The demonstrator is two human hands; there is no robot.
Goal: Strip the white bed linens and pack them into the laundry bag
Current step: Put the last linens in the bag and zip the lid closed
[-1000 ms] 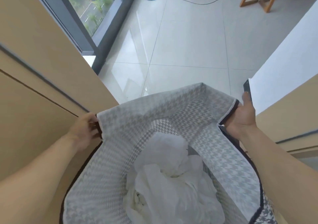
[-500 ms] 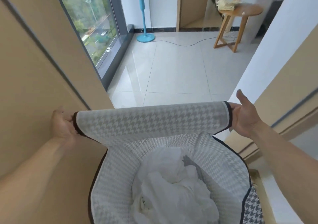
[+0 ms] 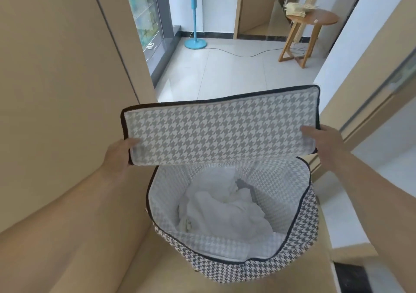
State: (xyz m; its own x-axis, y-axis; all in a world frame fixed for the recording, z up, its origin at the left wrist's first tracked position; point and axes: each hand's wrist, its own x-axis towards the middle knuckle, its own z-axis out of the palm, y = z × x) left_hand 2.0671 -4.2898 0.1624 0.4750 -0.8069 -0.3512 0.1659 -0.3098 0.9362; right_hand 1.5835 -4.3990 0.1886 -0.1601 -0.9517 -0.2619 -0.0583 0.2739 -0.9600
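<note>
A grey-and-white houndstooth laundry bag (image 3: 299,245) with dark trim stands open below me. Crumpled white bed linens (image 3: 225,214) lie inside it. The bag's flat lid flap (image 3: 220,128) is held up above the opening, its patterned side facing me. My left hand (image 3: 119,155) grips the flap's lower left corner, thumb on the front. At the right edge of the flap my right hand (image 3: 324,139) holds it, thumb lying across the pattern.
A tan cabinet wall (image 3: 56,90) rises close on the left, and tan panels and a white wall stand at the right. Beyond lie a pale tiled floor (image 3: 225,72), a blue fan stand (image 3: 195,43) with its cord, a round wooden side table (image 3: 313,22) and a window.
Both hands have raised and flattened the bag's flap over the opening, turning its patterned face toward me. The view has tilted up, showing more of the room. The linens have stayed in the bag.
</note>
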